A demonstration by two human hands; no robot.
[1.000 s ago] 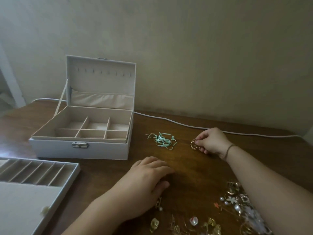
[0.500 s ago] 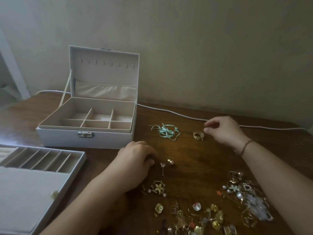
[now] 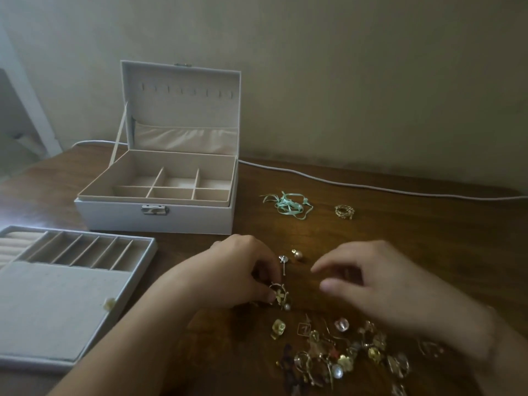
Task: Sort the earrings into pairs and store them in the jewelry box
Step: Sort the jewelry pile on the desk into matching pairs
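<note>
While left hand pinches earring, table edge lies distant.

Home room: wooden table, plain wall, jewelry box.

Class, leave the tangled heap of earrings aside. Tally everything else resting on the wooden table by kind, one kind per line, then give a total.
Jewelry box, open: 1
Removable tray: 1
Green ribbon: 1
Gold rings, one small stack: 1
White cable: 1
Loose earring pieces above the heap, the pearl stud, silver pin and flower hoop: 3
Total: 8
</note>
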